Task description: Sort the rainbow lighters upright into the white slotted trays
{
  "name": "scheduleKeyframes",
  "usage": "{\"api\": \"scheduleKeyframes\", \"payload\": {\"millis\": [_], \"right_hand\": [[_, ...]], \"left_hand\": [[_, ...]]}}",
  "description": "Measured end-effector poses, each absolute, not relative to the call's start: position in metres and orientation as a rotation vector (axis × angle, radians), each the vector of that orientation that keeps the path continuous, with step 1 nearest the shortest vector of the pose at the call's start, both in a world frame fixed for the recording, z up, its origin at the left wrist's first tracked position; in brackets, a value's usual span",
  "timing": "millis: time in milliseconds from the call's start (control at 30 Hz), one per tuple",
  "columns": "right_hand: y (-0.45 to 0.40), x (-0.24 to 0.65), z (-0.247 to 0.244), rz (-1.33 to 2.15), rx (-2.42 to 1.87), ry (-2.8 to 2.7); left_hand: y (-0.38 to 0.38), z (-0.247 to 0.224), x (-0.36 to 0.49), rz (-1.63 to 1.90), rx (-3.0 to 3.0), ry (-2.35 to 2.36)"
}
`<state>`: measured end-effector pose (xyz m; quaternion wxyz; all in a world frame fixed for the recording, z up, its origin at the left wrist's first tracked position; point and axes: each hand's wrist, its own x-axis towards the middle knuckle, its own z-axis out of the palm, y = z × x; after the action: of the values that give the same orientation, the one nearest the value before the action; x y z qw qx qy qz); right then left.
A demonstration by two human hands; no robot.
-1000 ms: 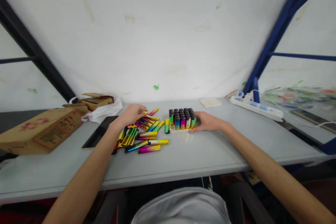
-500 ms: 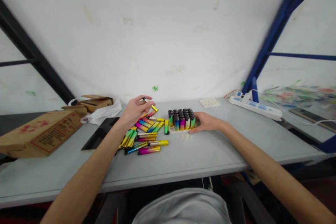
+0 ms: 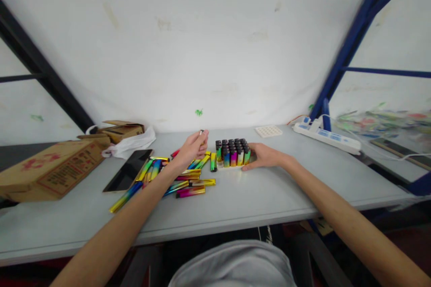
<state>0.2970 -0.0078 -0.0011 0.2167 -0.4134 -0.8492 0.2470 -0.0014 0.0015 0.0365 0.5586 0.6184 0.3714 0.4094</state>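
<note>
My left hand (image 3: 193,149) is closed round a lighter (image 3: 201,132), whose dark top pokes out above the fingers. It hovers over a loose heap of shiny rainbow-coloured lighters (image 3: 191,191). To its right, several lighters (image 3: 233,152) with black tops stand upright in rows in a white holder (image 3: 230,168). One yellow-green lighter (image 3: 213,162) is at the holder's left side. My right hand (image 3: 263,156) grips the holder's right end, thumb at the front corner and fingers round the back, partly hidden by the lighters.
A black tablet-like slab (image 3: 129,171) lies left of the heap, beside a cardboard box (image 3: 50,168) and a white plastic bag (image 3: 133,142). Behind on the right are another white holder (image 3: 268,131) and a power strip (image 3: 326,138). Blue frame posts (image 3: 350,49) rise at right.
My left hand has moved right and slightly down, towards the holder, with the lighter turned more upright. Lighters at the heap's left now lie spread further left. My right hand stays put.
</note>
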Motion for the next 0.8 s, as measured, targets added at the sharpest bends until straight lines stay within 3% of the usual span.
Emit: {"api": "scheduleKeyframes", "payload": {"millis": [367, 800], "right_hand": [[-0.01, 0.297, 0.001, 0.68, -1.152, -2.349], [-0.007, 0.298, -0.002, 0.692, -1.146, -2.344]], "left_hand": [[-0.005, 0.027, 0.003, 1.069, 2.002, 1.101], [-0.012, 0.033, 0.007, 0.96, 1.637, 0.966]]}}
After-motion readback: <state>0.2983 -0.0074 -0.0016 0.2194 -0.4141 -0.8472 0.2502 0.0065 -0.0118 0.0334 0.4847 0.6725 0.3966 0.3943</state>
